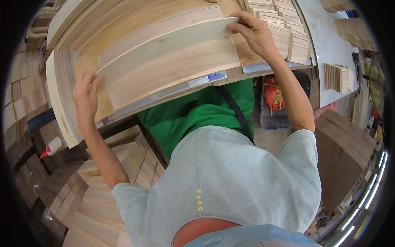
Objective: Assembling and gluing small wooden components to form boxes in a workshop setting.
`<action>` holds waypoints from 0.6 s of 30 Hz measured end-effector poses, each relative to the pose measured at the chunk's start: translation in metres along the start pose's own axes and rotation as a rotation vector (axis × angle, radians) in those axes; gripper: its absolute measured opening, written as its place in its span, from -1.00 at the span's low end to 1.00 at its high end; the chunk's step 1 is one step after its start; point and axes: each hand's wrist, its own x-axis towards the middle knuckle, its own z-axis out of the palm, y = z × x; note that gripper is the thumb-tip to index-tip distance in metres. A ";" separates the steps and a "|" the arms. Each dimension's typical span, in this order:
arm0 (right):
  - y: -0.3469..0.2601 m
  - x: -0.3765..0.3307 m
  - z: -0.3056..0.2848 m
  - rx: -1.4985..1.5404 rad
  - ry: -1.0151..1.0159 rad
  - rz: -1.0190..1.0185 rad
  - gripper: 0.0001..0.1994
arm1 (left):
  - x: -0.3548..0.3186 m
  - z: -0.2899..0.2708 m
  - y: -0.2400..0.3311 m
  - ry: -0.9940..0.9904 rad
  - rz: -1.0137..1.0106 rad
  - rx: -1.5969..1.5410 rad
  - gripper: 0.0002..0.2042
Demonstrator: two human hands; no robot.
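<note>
Head view, looking down over the person's own shoulders at a workbench [325, 53]. Both hands hold one pale wooden board [164, 47], a long thin plank. Its long axis runs from lower left to upper right across the picture, left end lower near the bench's front edge, right end higher and further in. It lies flat on a bed of similar boards [173, 72], parallel to them.

Left hand [85, 101] is pressed at the board's left end, fingers spread and flat, palm down against the end and the wood under it. Right hand [254, 31] pinches the right end, thumb under the edge and fingers curled over the top, closed on the board.

More planks [103, 16] are stacked behind, same direction. Right of the right hand, rows of short wooden blocks [288, 35] stand on the bench, another small stack [337, 77] further right.

Containers: a dark bin [284, 117] sits on the floor below the bench edge, holding a red bag [272, 94] with what looks like thin light sticks, hard to tell at this size. A white glue bottle [53, 146] with a red tip lies lower left, tip pointing left. Stacked wooden frames [119, 160] fill the floor lower left.
</note>
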 end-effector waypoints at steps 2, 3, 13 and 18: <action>0.009 -0.002 0.000 0.006 -0.004 -0.018 -0.77 | -0.003 -0.001 -0.010 0.048 0.078 0.072 -0.83; 0.015 -0.004 -0.001 -0.003 0.004 -0.029 -0.76 | -0.002 0.001 -0.011 0.055 0.109 0.071 -0.85; 0.021 -0.008 0.001 0.033 0.061 -0.086 -0.80 | -0.007 0.003 0.003 0.123 0.118 0.066 -0.87; 0.017 -0.006 0.002 0.002 0.044 -0.096 -0.80 | -0.012 0.007 -0.001 0.097 0.091 0.087 -0.87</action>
